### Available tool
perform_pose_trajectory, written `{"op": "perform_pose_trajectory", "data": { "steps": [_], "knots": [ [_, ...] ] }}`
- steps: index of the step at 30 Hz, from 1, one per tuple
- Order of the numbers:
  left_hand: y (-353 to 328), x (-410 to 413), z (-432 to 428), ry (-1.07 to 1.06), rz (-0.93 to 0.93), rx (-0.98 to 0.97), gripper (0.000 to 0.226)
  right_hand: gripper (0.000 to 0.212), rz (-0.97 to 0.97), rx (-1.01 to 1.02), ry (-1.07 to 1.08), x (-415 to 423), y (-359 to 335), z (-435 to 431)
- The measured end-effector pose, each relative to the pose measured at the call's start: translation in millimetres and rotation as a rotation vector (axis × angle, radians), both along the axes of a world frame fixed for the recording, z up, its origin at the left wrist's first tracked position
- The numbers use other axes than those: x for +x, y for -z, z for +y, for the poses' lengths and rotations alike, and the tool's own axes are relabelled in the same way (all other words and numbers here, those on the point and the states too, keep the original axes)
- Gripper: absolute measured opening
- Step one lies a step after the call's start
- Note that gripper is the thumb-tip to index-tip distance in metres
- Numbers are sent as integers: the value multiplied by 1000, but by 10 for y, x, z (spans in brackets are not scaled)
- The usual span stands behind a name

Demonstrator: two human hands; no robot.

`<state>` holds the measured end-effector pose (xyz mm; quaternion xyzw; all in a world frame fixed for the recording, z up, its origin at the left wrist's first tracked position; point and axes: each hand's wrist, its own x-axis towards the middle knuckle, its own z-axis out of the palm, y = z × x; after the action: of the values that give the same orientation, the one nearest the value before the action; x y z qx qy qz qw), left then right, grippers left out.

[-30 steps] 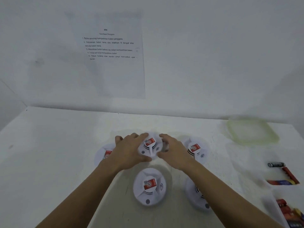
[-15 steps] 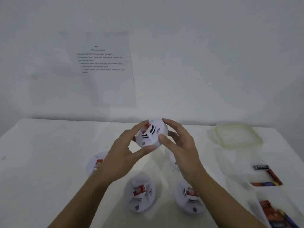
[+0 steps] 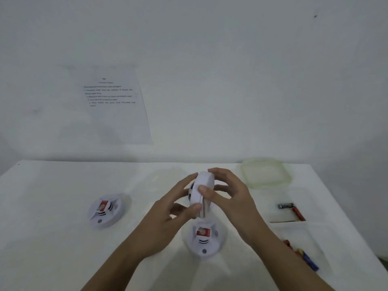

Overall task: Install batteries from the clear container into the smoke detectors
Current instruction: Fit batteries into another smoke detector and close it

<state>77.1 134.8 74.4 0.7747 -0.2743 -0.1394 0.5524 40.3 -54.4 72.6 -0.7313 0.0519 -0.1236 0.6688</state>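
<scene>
While two round white plastic smoke detectors rest face-up on the white counter [image 3: 52, 259], one nearest the person [image 3: 204, 241] and one off to the left [image 3: 105, 208], a third white detector [image 3: 202, 194] is held above them, turned on edge between both hands. The left hand [image 3: 168, 219] closes thumb and fingers on its near rim; the right hand [image 3: 228, 196] clasps the far side, thumb across the seam. Turning it on edge probably brings the back, where I judge the battery compartment to be, within reach. Right of the grip, well apart, sits the clear plastic container [image 3: 310, 225] holding loose batteries [image 3: 286, 205]; its pale lid [image 3: 265, 173] lies beyond.
</scene>
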Motion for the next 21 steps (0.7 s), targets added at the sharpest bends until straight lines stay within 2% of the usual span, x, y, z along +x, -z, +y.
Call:
{"op": "perform_pose_trajectory", "data": {
  "steps": [3, 5, 13, 18, 21],
  "knots": [
    [-21, -183, -186, 54, -5, 60, 83, 49, 12, -62, 44, -139, -6, -158],
    [6, -273, -313, 59, 34, 37, 92, 43, 10, -88, 52, -226, -10, -285],
    [52, -606, -710, 1, 240, -157, 97, 27, -90, -189, 23, -653, -8, -723],
    [80, -778, -841, 36, 148, -168, 94, 40, -107, -304, -76, -853, 5, -828],
    [93, -828, -837, 45, 103, -114, 95, 39, -111, -314, -181, -903, 17, -868]
  ]
}}
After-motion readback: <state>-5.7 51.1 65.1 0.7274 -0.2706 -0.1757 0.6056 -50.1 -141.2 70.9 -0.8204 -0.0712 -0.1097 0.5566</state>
